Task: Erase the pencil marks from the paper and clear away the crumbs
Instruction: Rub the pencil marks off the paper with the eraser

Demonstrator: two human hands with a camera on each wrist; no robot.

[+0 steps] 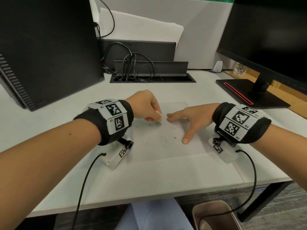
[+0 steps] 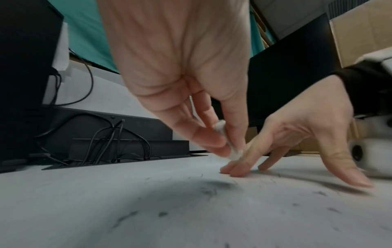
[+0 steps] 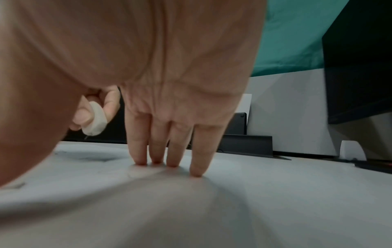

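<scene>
A white sheet of paper (image 1: 166,143) lies flat on the desk, with faint pencil marks and dark eraser crumbs (image 1: 174,138) scattered over its middle. My left hand (image 1: 146,107) pinches a small white eraser (image 1: 159,117) between thumb and fingers, its lower end on the paper near the sheet's far left part. The eraser (image 2: 233,153) shows below the left fingers, and the eraser (image 3: 95,120) also appears in the right wrist view. My right hand (image 1: 187,120) lies spread on the paper, straight fingertips (image 3: 157,162) and thumb pressing the sheet down just right of the eraser.
A black computer tower (image 1: 46,52) stands at the back left. A cable slot with tangled black cables (image 1: 136,68) sits behind the paper. A monitor stand (image 1: 252,93) with a red stripe is at the right. The desk's front edge (image 1: 149,201) is near my lap.
</scene>
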